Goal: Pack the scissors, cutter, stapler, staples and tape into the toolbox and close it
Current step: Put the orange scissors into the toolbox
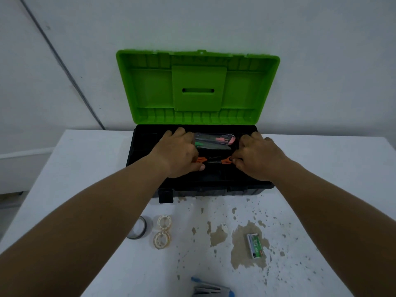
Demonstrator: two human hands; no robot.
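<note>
On the white desk [90, 168], with its patches of peeled brown surface, three rolls of tape lie at the near left: one larger clear roll with a dark edge [138, 230], partly hidden behind the left forearm, and just right of it two small whitish rolls, one [164, 221] behind the other [161, 239], almost touching. Behind them one toolbox [147, 146] stands open against the wall, its black base on the desk and its green lid [198, 86] upright. The left hand [179, 155] reaches into the base, fingers curled down and thumb pressed against the orange handle at the left end of a pair of scissors [213, 160]; the grip looks closed on that handle. The scissors lie crosswise in the base between the two hands, orange showing at both ends, dark metal in the middle. Behind them, further inside the toolbox, lies a clear packet [214, 140] holding what look like cutters, one with pink parts and one with green; the exact count is unclear. The right hand [260, 157] pinches the orange handle at the right end of the scissors. At the near edge of the desk, in the middle, one grey and blue stapler [211, 288] is cut off by the frame. To its right, one small green and white box of staples [254, 245] lies on a brown patch.
</note>
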